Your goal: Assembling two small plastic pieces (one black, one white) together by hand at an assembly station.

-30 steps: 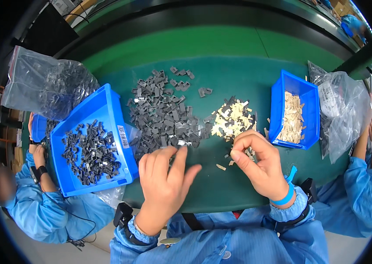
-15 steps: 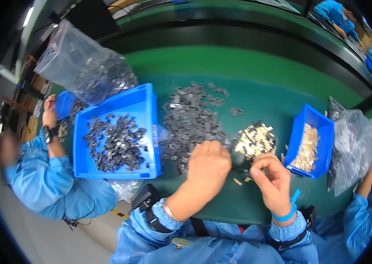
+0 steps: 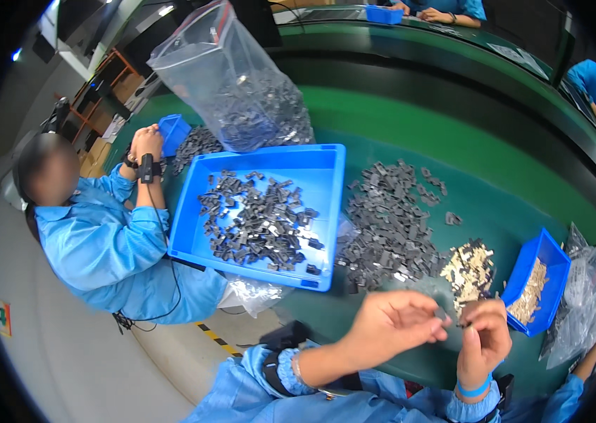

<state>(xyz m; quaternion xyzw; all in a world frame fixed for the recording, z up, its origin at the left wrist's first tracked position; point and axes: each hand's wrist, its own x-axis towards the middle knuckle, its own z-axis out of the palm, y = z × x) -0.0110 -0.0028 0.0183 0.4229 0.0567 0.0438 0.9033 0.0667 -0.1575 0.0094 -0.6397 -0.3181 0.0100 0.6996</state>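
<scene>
My left hand is pinched on a small dark grey plastic piece, held up between thumb and fingertips. Close by on the right, my right hand is also in a pinch; a dark speck shows at its fingertips, too small to name. Both hands hover over the near side of the green table, fingertips almost meeting. Beyond them lies a loose pile of dark grey plastic pieces. Just behind my right hand is a smaller heap of cream and black pieces.
Left of the pile stands a large blue bin with dark pieces inside, a clear bag of similar pieces behind it. A small blue bin of beige pieces and a plastic bag are at right. A co-worker sits at left.
The view has swung left, so everything sits further right. My left hand has left the dark pile and come beside my right hand, a small dark piece now showing in its fingertips.
</scene>
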